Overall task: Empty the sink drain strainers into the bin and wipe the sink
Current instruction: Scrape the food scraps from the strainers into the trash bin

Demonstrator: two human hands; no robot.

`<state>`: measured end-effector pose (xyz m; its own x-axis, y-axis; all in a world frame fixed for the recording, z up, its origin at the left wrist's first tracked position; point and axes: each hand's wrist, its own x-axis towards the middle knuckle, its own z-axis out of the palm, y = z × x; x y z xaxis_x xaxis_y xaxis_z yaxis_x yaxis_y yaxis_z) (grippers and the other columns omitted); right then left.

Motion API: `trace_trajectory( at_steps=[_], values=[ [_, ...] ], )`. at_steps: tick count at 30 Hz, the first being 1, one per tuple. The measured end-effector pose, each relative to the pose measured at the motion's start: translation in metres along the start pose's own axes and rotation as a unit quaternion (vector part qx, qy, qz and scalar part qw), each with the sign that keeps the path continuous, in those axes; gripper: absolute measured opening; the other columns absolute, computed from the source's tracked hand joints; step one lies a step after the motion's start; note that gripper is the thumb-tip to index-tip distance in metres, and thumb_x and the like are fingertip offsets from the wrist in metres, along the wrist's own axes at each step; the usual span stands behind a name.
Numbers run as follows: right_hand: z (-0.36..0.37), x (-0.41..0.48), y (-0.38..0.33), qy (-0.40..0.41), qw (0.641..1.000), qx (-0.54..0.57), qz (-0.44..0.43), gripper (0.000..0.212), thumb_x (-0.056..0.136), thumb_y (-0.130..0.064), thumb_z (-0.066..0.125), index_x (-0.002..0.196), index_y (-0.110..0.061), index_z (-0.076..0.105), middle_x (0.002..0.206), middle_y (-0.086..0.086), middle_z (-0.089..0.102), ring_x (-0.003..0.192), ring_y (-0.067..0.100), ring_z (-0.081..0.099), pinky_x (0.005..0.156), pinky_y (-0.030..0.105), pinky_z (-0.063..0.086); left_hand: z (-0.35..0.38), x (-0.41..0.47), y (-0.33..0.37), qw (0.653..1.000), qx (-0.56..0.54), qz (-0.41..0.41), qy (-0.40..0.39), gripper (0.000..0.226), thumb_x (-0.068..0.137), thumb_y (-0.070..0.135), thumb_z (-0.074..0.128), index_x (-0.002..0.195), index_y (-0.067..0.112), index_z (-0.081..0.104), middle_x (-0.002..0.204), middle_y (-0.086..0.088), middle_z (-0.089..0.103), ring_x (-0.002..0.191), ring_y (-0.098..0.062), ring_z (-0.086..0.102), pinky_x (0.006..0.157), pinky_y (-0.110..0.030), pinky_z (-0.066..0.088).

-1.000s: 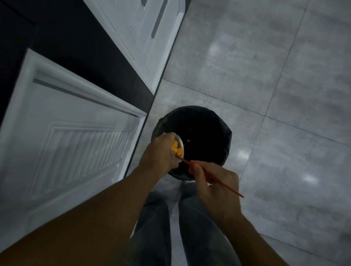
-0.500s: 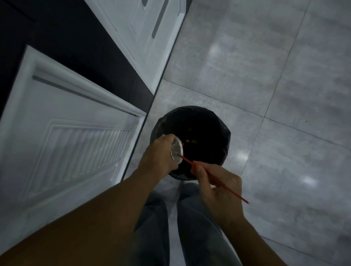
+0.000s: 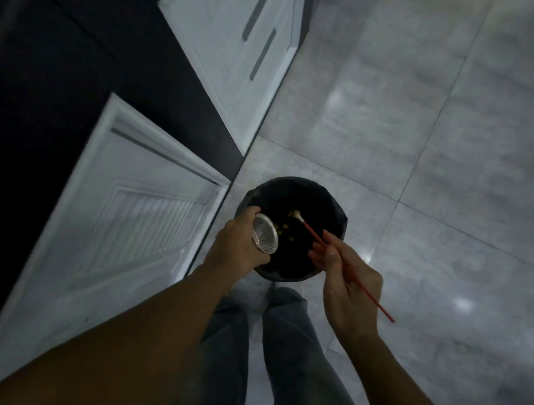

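A round black bin (image 3: 335, 218) lined with a dark bag stands on the floor in front of my legs. My left hand (image 3: 237, 246) grips a metal sink strainer (image 3: 265, 238), tipped on its side over the bin's left rim, its mesh bare. My right hand (image 3: 347, 282) pinches a thin red-handled brush (image 3: 344, 265), whose pale bristle tip hangs over the bin's middle, apart from the strainer. Yellow food scraps (image 3: 284, 226) lie inside the bin.
White cabinet doors (image 3: 134, 223) run along the left, close to the bin, with a dark gap above them. Grey glossy floor tiles (image 3: 441, 153) spread to the right and beyond. My grey trouser legs (image 3: 290, 359) stand just behind the bin.
The yellow scraps that filled the strainer have dropped into the bin. The brush tip has come out of the strainer and moved right, over the bin's middle.
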<state>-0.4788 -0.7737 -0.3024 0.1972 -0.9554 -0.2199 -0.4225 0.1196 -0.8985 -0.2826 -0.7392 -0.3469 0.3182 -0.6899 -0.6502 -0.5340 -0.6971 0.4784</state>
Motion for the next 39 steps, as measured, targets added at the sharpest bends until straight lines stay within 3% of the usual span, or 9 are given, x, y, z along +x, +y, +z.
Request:
trace_trajectory(
  at_steps=[6,11,16,20,22,29,32,34,39],
  values=[
    [-0.023,0.006,-0.075,-0.023,0.997,0.023,-0.069,0.032,0.098,-0.026,0.048,0.118,-0.014,0.070,0.103,-0.003,0.075,0.096,0.010,0.073,0.085,0.043,0.061,-0.062,-0.053,0.036,0.988,-0.095,0.088,0.079,0.087,0.060,0.020,0.090,0.136,0.028,0.048,0.128,0.007,0.062,0.118,-0.015,0.059,0.098,-0.037,0.054],
    [-0.036,-0.002,-0.166,-0.042,0.985,0.020,-0.164,0.031,0.099,-0.025,0.048,0.112,-0.013,0.073,0.100,-0.002,0.076,0.095,0.010,0.072,0.083,0.038,0.061,-0.144,-0.120,0.067,0.960,-0.149,0.102,0.213,0.085,0.052,0.039,0.088,0.127,0.042,0.048,0.121,0.021,0.058,0.109,-0.003,0.059,0.092,-0.031,0.054],
    [-0.016,-0.003,-0.262,-0.080,0.946,0.048,-0.311,0.027,0.101,-0.011,0.046,0.112,-0.007,0.071,0.097,0.004,0.075,0.088,0.013,0.073,0.076,0.039,0.061,-0.216,-0.201,0.063,0.897,-0.231,0.084,0.368,0.091,0.051,0.030,0.091,0.132,0.040,0.050,0.124,0.015,0.059,0.112,0.000,0.059,0.097,-0.019,0.049],
    [0.025,-0.014,-0.322,-0.112,0.925,0.082,-0.354,0.029,0.096,-0.003,0.051,0.113,-0.012,0.072,0.099,-0.001,0.074,0.090,0.015,0.072,0.077,0.040,0.060,-0.254,-0.260,0.027,0.839,-0.274,0.052,0.467,0.082,0.054,0.027,0.091,0.128,0.035,0.054,0.122,0.009,0.063,0.108,-0.004,0.062,0.092,-0.010,0.047],
    [0.053,-0.024,-0.348,-0.138,0.909,0.090,-0.382,0.029,0.095,-0.002,0.053,0.114,-0.010,0.073,0.101,-0.003,0.075,0.091,0.014,0.072,0.078,0.038,0.059,-0.273,-0.281,-0.001,0.818,-0.286,0.024,0.498,0.081,0.053,0.031,0.091,0.126,0.036,0.055,0.120,0.009,0.065,0.109,-0.006,0.063,0.096,-0.019,0.050],
    [0.160,-0.087,-0.405,-0.263,0.847,0.021,-0.462,0.030,0.094,0.001,0.057,0.120,-0.003,0.070,0.087,0.005,0.074,0.071,0.009,0.068,0.069,0.015,0.053,-0.305,-0.333,-0.115,0.787,-0.324,-0.056,0.521,0.088,0.054,0.036,0.093,0.132,0.036,0.053,0.125,0.008,0.067,0.116,-0.014,0.065,0.103,-0.044,0.053],
    [0.207,-0.113,-0.407,-0.316,0.826,-0.011,-0.467,0.032,0.094,0.002,0.057,0.121,-0.005,0.070,0.084,0.005,0.072,0.069,0.013,0.067,0.069,0.019,0.056,-0.312,-0.346,-0.156,0.767,-0.359,-0.084,0.525,0.082,0.047,0.052,0.090,0.122,0.048,0.056,0.112,0.023,0.069,0.105,0.004,0.065,0.096,-0.022,0.053],
    [0.235,-0.128,-0.405,-0.340,0.826,-0.014,-0.449,0.033,0.095,-0.001,0.058,0.123,-0.013,0.070,0.084,-0.002,0.071,0.070,0.010,0.068,0.070,0.013,0.053,-0.315,-0.351,-0.183,0.752,-0.383,-0.115,0.524,0.085,0.041,0.059,0.085,0.121,0.041,0.058,0.103,0.025,0.068,0.095,0.012,0.064,0.083,-0.007,0.049],
    [0.290,-0.153,-0.387,-0.356,0.830,-0.044,-0.426,0.027,0.097,-0.015,0.058,0.120,-0.022,0.069,0.096,-0.027,0.067,0.080,-0.009,0.066,0.074,0.003,0.046,-0.302,-0.347,-0.248,0.764,-0.384,-0.178,0.487,0.073,0.051,0.048,0.090,0.115,0.039,0.057,0.103,0.016,0.068,0.096,-0.008,0.066,0.075,-0.013,0.047]
  ],
)
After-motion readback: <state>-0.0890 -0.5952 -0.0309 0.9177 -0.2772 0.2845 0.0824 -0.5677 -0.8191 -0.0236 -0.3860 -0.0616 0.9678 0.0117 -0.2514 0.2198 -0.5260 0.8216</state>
